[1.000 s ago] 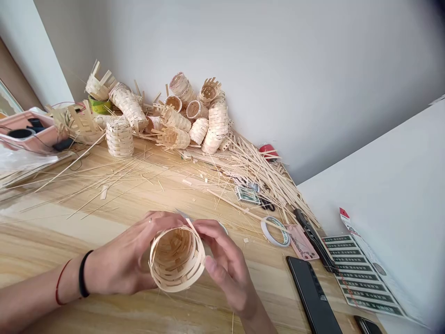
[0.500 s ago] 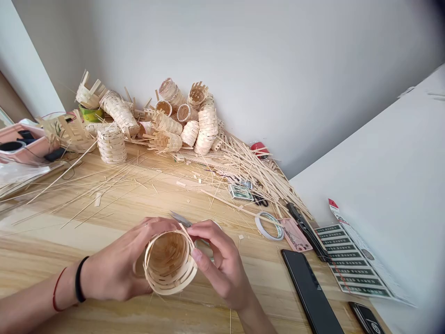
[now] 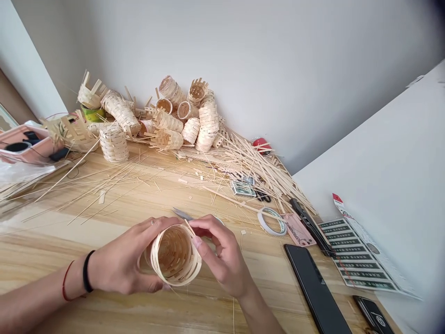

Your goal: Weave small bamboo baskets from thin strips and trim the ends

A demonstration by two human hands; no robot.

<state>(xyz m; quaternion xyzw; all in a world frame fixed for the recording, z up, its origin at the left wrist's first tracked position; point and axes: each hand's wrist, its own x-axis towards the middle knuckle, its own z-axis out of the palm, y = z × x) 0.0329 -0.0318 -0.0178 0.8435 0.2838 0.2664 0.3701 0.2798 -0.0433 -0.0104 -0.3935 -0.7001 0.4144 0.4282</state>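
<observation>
A small round woven basket [image 3: 174, 273] of pale wood strips is held above the table, its open mouth turned toward me. My left hand [image 3: 127, 260] wraps round its left side, thumb below and fingers over the top. With thumb and forefinger, my right hand [image 3: 220, 257] pinches the end of a thin wood strip [image 3: 188, 227] at the upper right of the rim. Scissors [image 3: 182, 214] lie on the table just beyond the hands, their handles mostly hidden behind my right hand.
Several woven baskets [image 3: 114, 143] are heaped at the back, beside loose wood strips [image 3: 257, 160]. A pink box [image 3: 34, 150] stands at the left. On the right lie a tape roll [image 3: 272, 221], a black phone [image 3: 314, 290], a black-handled tool [image 3: 311, 225] and a sticker sheet [image 3: 361, 260].
The basket has tilted so that more of its inside faces me, and both hands have shifted slightly right with it. My right fingers still pinch at the rim.
</observation>
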